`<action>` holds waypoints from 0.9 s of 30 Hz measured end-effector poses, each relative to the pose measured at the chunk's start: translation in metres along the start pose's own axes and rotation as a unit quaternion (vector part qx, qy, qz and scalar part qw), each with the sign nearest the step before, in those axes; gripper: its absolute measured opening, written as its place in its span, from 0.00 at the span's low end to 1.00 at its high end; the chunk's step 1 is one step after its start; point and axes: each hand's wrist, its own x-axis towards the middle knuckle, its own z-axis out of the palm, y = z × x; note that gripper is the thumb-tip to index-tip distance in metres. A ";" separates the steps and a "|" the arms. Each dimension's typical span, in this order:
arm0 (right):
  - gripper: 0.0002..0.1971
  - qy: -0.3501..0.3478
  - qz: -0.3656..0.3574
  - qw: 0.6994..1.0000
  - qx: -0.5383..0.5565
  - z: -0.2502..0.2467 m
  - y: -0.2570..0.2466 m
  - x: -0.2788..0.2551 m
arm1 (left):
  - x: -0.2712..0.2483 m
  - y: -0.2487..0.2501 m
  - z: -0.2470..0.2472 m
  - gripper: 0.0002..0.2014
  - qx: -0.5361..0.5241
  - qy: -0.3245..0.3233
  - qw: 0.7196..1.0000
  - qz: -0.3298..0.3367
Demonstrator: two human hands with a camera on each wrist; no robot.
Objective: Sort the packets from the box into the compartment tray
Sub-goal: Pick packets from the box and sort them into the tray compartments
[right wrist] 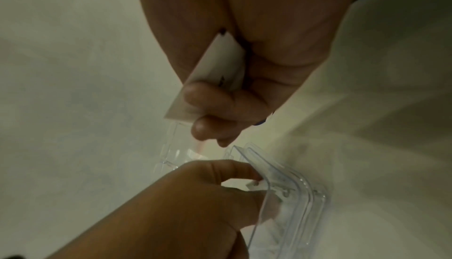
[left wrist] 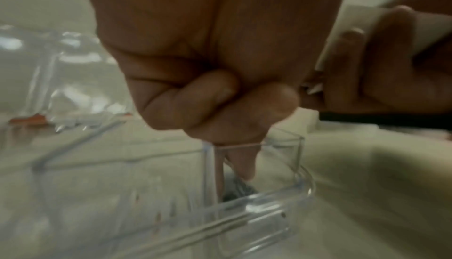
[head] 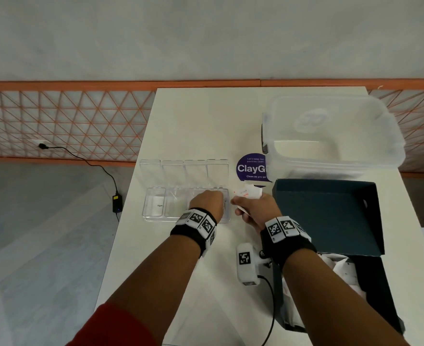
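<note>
A clear compartment tray point(head: 146, 210) lies on the white table with its lids folded back. One white packet marked Sugar point(head: 159, 205) lies in its leftmost compartment. My left hand point(head: 211, 199) reaches down into the rightmost compartment point(left wrist: 302, 168), thumb and forefinger pinching a small white packet point(right wrist: 254, 184). My right hand point(head: 243, 204) hovers just right of the tray and grips a bunch of white packets point(head: 247, 193), which also show in the right wrist view point(right wrist: 215, 73). The dark teal box point(head: 330, 216) stands open to the right, with more packets point(head: 343, 268) in it.
A large clear plastic tub point(head: 330, 136) with its lid on stands behind the box. A purple round sticker point(head: 252, 168) lies on the table between tub and tray. A white camera unit point(head: 245, 264) with a cable hangs under my right wrist. The table's left edge runs close to the tray.
</note>
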 end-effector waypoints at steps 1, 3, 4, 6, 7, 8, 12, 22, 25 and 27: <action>0.08 -0.001 0.002 1.000 -0.002 0.000 0.000 0.000 | -0.001 0.002 0.002 0.16 0.033 0.005 0.999 0.016; 0.06 -0.006 0.006 1.000 -0.004 -0.001 -0.001 0.001 | -0.002 0.007 0.006 0.14 0.087 0.003 0.996 0.031; 0.05 -0.012 0.008 1.000 -0.001 -0.002 -0.001 0.001 | -0.003 0.009 0.007 0.13 0.098 0.001 0.995 0.032; 0.04 -0.030 0.010 0.999 0.009 -0.003 -0.001 0.001 | -0.004 0.010 0.008 0.14 0.100 0.001 0.994 0.037; 0.04 -0.038 0.010 0.999 0.009 -0.004 -0.001 0.001 | -0.005 0.010 0.008 0.14 0.097 0.004 0.994 0.043; 0.05 -0.044 0.010 0.999 0.003 -0.005 -0.001 0.001 | -0.006 0.009 0.009 0.14 0.091 0.010 0.995 0.049; 0.09 -0.050 0.023 0.998 -0.015 -0.006 -0.001 -0.001 | -0.010 0.006 0.010 0.13 0.085 0.032 0.994 0.053; 0.08 -0.006 0.003 0.999 -0.032 -0.004 0.006 -0.007 | -0.025 -0.015 -0.016 0.11 -0.285 0.115 0.951 0.015; 0.08 -0.001 0.000 1.000 -0.012 0.005 0.009 -0.009 | -0.038 -0.020 -0.020 0.07 -0.391 0.069 0.918 0.020; 0.07 -0.013 -0.007 1.000 0.018 0.012 0.010 -0.013 | -0.042 -0.023 -0.016 0.11 -0.413 0.058 0.909 0.020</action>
